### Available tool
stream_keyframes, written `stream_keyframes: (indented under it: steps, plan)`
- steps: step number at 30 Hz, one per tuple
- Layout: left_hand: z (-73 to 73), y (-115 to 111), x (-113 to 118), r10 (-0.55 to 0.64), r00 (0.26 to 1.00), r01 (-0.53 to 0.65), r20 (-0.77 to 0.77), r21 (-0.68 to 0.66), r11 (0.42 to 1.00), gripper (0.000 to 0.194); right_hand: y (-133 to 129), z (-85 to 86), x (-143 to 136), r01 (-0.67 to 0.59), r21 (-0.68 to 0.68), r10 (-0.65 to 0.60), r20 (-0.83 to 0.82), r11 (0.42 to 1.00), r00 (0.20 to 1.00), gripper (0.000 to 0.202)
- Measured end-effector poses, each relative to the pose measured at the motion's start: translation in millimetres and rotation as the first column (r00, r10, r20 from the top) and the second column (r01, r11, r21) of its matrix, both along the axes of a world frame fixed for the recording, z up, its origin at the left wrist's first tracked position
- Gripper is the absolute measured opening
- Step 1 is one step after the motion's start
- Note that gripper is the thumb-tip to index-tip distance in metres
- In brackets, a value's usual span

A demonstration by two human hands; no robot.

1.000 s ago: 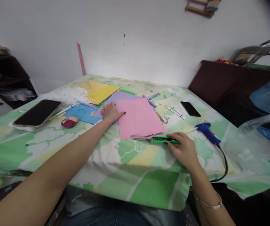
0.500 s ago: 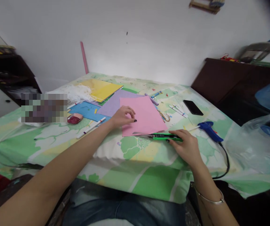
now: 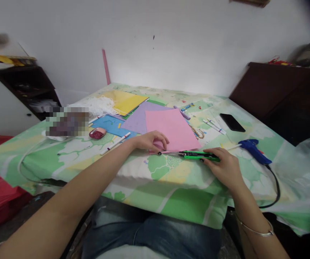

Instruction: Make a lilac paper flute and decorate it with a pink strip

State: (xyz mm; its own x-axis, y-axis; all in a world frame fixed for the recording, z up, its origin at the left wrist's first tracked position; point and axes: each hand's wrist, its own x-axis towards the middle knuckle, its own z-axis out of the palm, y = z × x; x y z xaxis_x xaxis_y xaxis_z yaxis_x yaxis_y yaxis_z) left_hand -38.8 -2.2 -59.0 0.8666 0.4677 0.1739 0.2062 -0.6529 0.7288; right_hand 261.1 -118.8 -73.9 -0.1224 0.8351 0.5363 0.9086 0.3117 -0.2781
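My right hand [image 3: 226,167] is wrapped round a green utility knife [image 3: 194,155] lying low over the cloth. Its long blade points left along the near edge of a pink sheet of paper [image 3: 168,124]. At that sheet's near left corner, my left hand [image 3: 152,141] pinches the edge between thumb and fingers, close to the blade's tip. The exact contact between blade and paper is too small to make out. Gold-handled scissors [image 3: 198,132] stick out from beside the pink sheet's right edge.
Purple paper [image 3: 137,120], blue sheets [image 3: 108,124], a yellow folder [image 3: 127,102] and white string [image 3: 100,106] lie behind and left. A blue glue gun [image 3: 256,151] with its cord, a black phone [image 3: 232,122] and white markers [image 3: 214,126] are to the right.
My left hand has come down and nearer, from above the pink sheet to its near edge, and its fingers have closed there. The knife stays in my right hand. The view has shifted left.
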Motion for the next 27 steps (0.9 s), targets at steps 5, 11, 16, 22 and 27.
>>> stream_keyframes:
  steps: [5,11,16,22,27]
  plan:
    - [-3.8,1.7,1.5,-0.006,1.0,0.007,-0.025,0.042,0.999,0.019,1.1,-1.4,1.5,-0.002,-0.022,0.002,-0.004,1.0,1.0,0.026]
    - [-0.8,2.0,1.6,-0.03,0.999,0.031,-0.04,0.04,0.999,0.013,0.1,-3.9,0.5,-0.004,0.006,0.005,-0.018,1.0,1.0,0.026]
    - [2.3,0.4,3.5,-0.036,0.997,0.037,-0.069,0.008,0.999,0.01,-1.0,-3.3,-0.6,-0.006,0.0,0.006,-0.035,1.0,0.999,0.025]
    - [5.6,-2.2,3.4,-0.033,0.998,0.029,-0.061,-0.054,0.998,0.005,-1.9,-1.6,-0.3,-0.013,-0.009,0.012,-0.038,1.0,0.999,0.026]
    - [8.4,-4.1,1.8,-0.033,0.996,0.028,-0.079,-0.067,0.997,0.007,-3.5,0.2,-0.6,-0.002,-0.01,0.002,-0.025,1.0,1.0,0.028]
